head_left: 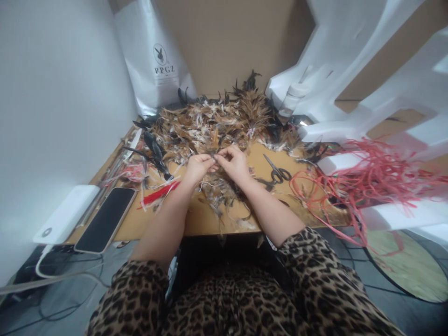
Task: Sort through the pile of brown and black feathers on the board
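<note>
My left hand [199,168] and my right hand [234,163] meet over the middle of the table, thumbs and fingers pinched together. Between their fingertips is a small brownish feather [213,150], its lower end hidden by the fingers. A big heap of brown, white and black feathers [206,116] spreads just beyond my hands. More loose greyish feathers [220,193] lie below them, near the table's front edge. Black-handled scissors [277,170] rest to the right of my right hand. A red tassel-like bundle [160,193] sits left of my left wrist.
On the left edge lie a phone [105,219] and a white power bank [68,213] with a cable. Red ribbon strands [378,177] spill over white foam pieces [406,219] at the right. A white bag [154,60] and a plastic jar [292,99] stand behind.
</note>
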A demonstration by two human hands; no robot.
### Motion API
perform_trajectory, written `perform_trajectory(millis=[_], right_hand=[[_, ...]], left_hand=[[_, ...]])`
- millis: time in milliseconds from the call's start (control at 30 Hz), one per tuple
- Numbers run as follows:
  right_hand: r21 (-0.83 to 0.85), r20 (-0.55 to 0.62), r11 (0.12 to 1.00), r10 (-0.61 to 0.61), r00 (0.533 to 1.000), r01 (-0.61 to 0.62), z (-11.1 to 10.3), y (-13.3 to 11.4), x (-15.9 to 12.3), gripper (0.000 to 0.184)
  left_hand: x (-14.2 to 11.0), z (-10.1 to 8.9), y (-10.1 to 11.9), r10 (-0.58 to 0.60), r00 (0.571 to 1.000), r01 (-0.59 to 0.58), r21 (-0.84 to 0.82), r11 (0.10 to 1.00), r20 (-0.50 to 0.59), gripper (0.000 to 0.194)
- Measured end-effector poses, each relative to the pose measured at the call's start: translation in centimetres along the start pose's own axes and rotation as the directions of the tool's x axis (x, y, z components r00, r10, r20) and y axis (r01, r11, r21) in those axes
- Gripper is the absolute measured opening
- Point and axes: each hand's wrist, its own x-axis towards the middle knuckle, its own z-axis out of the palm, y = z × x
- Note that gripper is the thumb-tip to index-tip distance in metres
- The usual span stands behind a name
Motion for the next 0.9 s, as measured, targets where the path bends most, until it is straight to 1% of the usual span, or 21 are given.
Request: perform_trajectory(millis=[100,200,267,333,400,500,600,667,767,900], right_hand=[[-0.01,-0.024,1.0,0.012,1.0,-0.012,0.02,0.06,0.06,0.011],[0.037,-0.033,0.998,0.043,0.999,-0.042,0.11,0.26,0.18,0.01],[0.101,-0.018,0.99,0.097,0.995,-0.095,0.22,0.44,0.27,0.01],[0.199,0.022,0.964,0.173,0.985,-0.174,0.31,0.57,0.36,0.012],[0.318,0.078,0.914,0.239,0.968,-0.252,0.32,0.59,0.45,0.016],[0.47,0.158,0.813,0.306,0.939,-0.344,0.19,0.35,0.56,0.02],[0.554,0.225,0.722,0.349,0.91,-0.414,0.07,0.05,0.59,0.023],[0.588,0.264,0.675,0.362,0.894,-0.447,0.1,0.0,0.59,0.024],[0.614,0.291,0.629,0.381,0.878,-0.477,0.22,0.25,0.62,0.027],[0.601,0.316,0.614,0.405,0.858,-0.512,0.1,0.77,0.72,0.032]], left_hand=[[-0.07,0.08,0.17,0.017,1.0,-0.017,0.021,1.0,0.013,0.019],[-0.05,0.04,0.07,0.014,1.0,-0.014,0.004,1.0,0.022,0.02],[-0.06,-0.05,-0.06,-0.019,0.999,0.021,-0.049,0.999,0.044,0.019],[-0.11,-0.18,-0.14,-0.072,0.993,0.084,-0.129,0.988,0.094,0.017],[-0.17,-0.32,-0.13,-0.117,0.981,0.15,-0.216,0.965,0.158,0.015],[-0.2,-0.53,0.0,-0.164,0.961,0.231,-0.318,0.92,0.223,0.01],[-0.16,-0.68,0.1,-0.215,0.938,0.308,-0.37,0.877,0.271,0.004],[-0.13,-0.73,0.1,-0.235,0.928,0.337,-0.378,0.862,0.29,0.003],[-0.14,-0.74,0.03,-0.229,0.932,0.324,-0.362,0.874,0.281,0.005],[-0.22,-0.71,-0.04,-0.171,0.958,0.241,-0.322,0.916,0.231,0.008]])
